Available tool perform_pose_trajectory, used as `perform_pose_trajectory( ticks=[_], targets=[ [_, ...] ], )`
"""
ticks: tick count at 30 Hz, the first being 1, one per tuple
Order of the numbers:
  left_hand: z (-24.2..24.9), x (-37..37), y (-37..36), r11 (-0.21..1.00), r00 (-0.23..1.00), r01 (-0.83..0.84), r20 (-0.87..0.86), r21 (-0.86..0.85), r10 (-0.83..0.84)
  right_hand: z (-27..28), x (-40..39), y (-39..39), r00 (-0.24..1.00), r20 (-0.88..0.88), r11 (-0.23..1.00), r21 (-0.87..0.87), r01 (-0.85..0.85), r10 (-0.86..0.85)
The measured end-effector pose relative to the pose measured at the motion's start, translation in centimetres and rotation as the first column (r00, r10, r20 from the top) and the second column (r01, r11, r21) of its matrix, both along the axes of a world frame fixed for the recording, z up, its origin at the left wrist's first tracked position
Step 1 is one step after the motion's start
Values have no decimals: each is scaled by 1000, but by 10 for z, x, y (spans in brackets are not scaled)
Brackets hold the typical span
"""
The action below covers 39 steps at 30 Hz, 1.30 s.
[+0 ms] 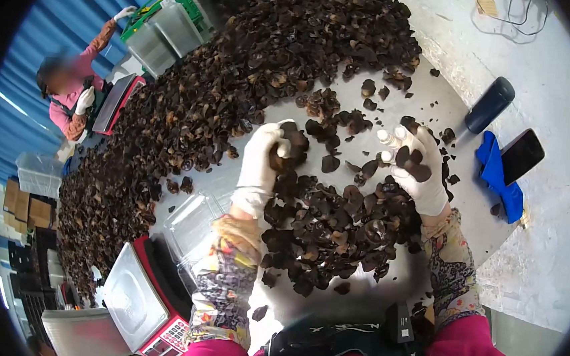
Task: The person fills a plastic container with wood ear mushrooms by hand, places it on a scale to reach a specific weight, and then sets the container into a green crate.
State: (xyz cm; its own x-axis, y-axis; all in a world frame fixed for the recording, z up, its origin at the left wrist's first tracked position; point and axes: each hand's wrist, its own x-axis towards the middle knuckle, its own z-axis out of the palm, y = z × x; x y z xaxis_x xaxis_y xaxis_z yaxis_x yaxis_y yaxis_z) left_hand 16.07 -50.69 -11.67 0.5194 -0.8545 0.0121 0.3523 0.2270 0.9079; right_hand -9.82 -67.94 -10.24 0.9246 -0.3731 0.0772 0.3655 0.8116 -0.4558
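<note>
My left hand (258, 162), in a white glove, is closed around a clump of dark wood ear mushrooms (293, 144). To the right, my right hand (425, 179), also gloved, has its fingers curled inward with a few wood ear pieces (412, 164) in the palm. A loose pile of wood ear mushrooms (341, 229) lies on the metal table between and below both hands. Smaller groups of pieces (333, 115) are scattered beyond them. Next to my left forearm is a clear plastic container (191, 221).
A huge heap of wood ears (254, 55) runs along the table. A red-and-white scale (138, 300) stands at lower left. At right are a dark bottle (490, 104), a blue cloth (492, 161) and a phone (522, 156). Another person (70, 94) works beside a second scale (113, 104).
</note>
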Motion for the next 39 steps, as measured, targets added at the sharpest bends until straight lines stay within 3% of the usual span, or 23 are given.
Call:
perform_pose_trajectory(
  ticks=[1, 2, 5, 8, 9, 10, 11, 12, 13, 14, 16, 17, 18, 20, 22, 24, 25, 26, 28, 30, 32, 36, 39],
  targets=[
    [35, -22, 7, 970, 960, -214, -160, 116, 231, 3, 3, 0, 1000, 4, 1000, 10, -6, 6],
    [22, -2, 18, 996, 965, -79, -248, 40, 86, 5, 7, 2, 1000, 7, 1000, 18, -14, 14],
    [18, 7, 47, 986, 911, -165, -385, -9, 149, 16, 15, 16, 985, -166, 999, 7, -36, 37],
    [12, 17, 70, 980, 813, -188, -550, 62, 191, 19, 25, 21, 962, -226, 951, 298, -80, 152],
    [1, 17, 73, 915, 921, -261, -204, 308, 331, 25, 30, 26, 962, -224, 951, 297, -87, 158],
    [-6, 22, 77, 904, 975, -202, -12, 376, 223, 30, 37, 32, 937, -334, 955, 297, 1, 102],
    [5, 27, 85, 951, 986, -81, -118, 299, 121, 33, 42, 35, 898, -438, 954, 286, 88, 48],
    [16, 33, 92, 977, 977, 37, -213, 208, 8, 17, 47, 24, 926, -328, 948, 309, -80, 185],
    [13, 30, 84, 962, 896, -211, -361, 171, 260, 12, 45, 26, 913, -406, 991, -101, -83, 35],
    [16, 27, 83, 961, 894, -216, -360, 172, 265, 17, 46, 32, 900, -414, 863, -495, -99, -134],
    [26, 25, 81, 922, 927, -251, -201, 294, 317, 5, 66, 28, 749, -606, 640, -694, -331, -270],
    [22, 28, 80, 943, 937, -229, -208, 241, 281, -10, 72, 25, 818, -466, 386, -861, -332, -338],
    [20, 29, 78, 943, 937, -231, -208, 240, 282, -23, 81, 24, 921, -92, -68, -990, -126, -378],
    [15, 31, 74, 946, 890, -215, -350, 242, 292, -36, 82, 30, 914, 96, -467, -878, -109, -394],
    [7, 33, 70, 954, 902, -212, -334, 211, 274, -38, 81, 33, 926, 104, -509, -855, -104, -363],
    [10, 21, 58, 953, 945, -230, -190, 198, 268, -32, 85, 39, 904, -118, -605, -707, -367, -411],
    [4, 20, 54, 960, 958, -214, -155, 181, 242, -30, 91, 42, 816, -258, -531, -651, -542, -517],
    [-2, 22, 49, 974, 980, -195, 73, 118, 188, -35, 89, 38, 816, -256, -531, -651, -542, -519],
    [19, 10, 37, 903, 948, -201, 307, 379, 82, -50, 82, 28, 887, 7, -349, -921, -174, -461],
    [9, -1, 15, 926, 785, -289, 614, 243, 84, -36, 78, 23, 876, -41, -93, -991, -98, -481],
    [13, -21, -8, 816, 325, -528, 944, 236, -63, -17, 72, 19, 811, -390, 260, -918, -301, -436],
    [-28, -28, -47, 740, -192, -648, 901, 181, -389, -4, 63, 19, 797, -495, 527, -805, -271, -346],
    [-17, -18, -45, 766, -137, -637, 964, 89, -226, 11, 49, 16, 804, -479, 525, -812, -254, -353]
  ],
)
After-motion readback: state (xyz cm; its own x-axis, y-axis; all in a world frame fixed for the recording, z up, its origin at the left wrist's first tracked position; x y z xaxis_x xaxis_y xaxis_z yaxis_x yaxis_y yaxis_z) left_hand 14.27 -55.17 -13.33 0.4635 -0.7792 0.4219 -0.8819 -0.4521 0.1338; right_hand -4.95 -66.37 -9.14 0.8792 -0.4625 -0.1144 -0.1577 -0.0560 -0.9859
